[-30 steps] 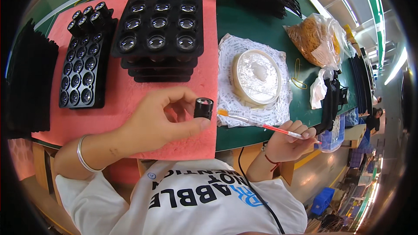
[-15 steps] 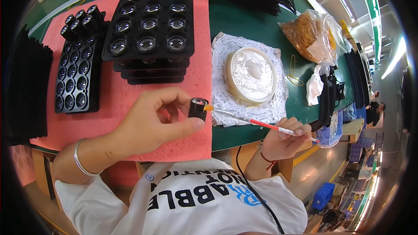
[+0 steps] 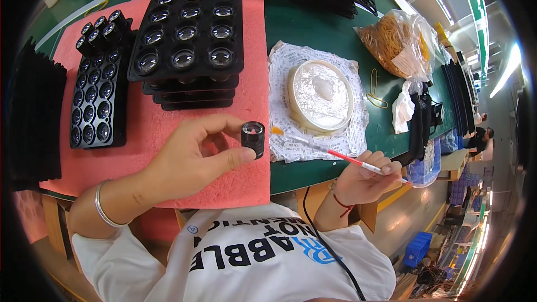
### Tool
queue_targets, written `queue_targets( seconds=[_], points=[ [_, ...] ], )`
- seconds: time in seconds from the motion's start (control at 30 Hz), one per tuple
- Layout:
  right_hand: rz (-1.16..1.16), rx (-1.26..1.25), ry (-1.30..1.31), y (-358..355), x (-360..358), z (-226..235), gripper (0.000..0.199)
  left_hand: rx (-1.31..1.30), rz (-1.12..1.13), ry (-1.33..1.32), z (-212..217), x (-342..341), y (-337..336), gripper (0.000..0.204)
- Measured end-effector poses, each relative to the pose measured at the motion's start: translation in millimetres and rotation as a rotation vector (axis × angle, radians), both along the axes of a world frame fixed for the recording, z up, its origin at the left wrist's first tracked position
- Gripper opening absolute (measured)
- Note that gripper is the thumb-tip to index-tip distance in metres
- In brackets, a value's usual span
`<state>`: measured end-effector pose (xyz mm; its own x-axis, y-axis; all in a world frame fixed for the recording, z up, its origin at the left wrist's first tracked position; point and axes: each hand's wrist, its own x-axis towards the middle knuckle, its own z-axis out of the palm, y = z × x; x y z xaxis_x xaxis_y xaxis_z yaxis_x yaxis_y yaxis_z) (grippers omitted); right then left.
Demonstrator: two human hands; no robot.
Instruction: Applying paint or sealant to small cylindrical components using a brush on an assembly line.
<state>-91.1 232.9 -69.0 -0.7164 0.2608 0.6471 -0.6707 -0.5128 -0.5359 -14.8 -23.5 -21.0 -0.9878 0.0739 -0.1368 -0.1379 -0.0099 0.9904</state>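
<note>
Between the thumb and fingers of my left hand (image 3: 204, 148) is a short black cylinder with a glassy lens end (image 3: 253, 138), held nearly upright above the pink foam mat (image 3: 168, 184). My right hand (image 3: 369, 176) pinches a thin paintbrush (image 3: 347, 158) with a red and white handle. Its orange bristle tip points left, a small gap away from the cylinder. Beyond the brush sits a round, pale dish (image 3: 321, 96) with a shiny film-like surface, resting on a crumpled printed paper sheet (image 3: 279, 67).
Stacked black trays (image 3: 184, 33) of lens pieces stand on the mat, beside a smaller black tray (image 3: 92, 100) with several cylinders on top. Farther right are a bag of rubber bands (image 3: 397, 45), a loose rubber band (image 3: 373, 92) and a white tissue (image 3: 403, 109). Dark stacked trays (image 3: 36, 112) rise at far left.
The brush tip has come off the cylinder's rim and now sits slightly to its right. My left hand has turned the cylinder a little and shifted slightly left.
</note>
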Motion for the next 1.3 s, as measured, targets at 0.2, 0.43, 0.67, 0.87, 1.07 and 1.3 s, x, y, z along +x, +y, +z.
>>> queue_targets(
  seconds=[0.2,0.43,0.67,0.87,1.07,1.3],
  points=[
    [0.219,-0.018,0.023,1,0,3,0.030,0.055,0.044,-0.047,-3,-2,0,0.024],
    [0.140,0.095,-0.012,4,0,0,0.029,0.029,0.016,-0.058,0,-2,-1,0.022],
    [-0.065,-0.008,-0.040,0,-1,-2,0.029,0.037,-0.011,-0.051,6,-1,1,0.024],
    [0.122,-0.029,0.010,2,0,-1,0.030,0.031,-0.012,-0.119,7,-1,1,0.024],
    [0.151,0.128,0.051,3,1,-1,0.030,0.062,0.037,-0.061,-1,-1,2,0.021],
    [0.095,0.183,0.100,6,0,-5,0.026,0.056,0.030,-0.053,1,-1,1,0.020]
  ],
)
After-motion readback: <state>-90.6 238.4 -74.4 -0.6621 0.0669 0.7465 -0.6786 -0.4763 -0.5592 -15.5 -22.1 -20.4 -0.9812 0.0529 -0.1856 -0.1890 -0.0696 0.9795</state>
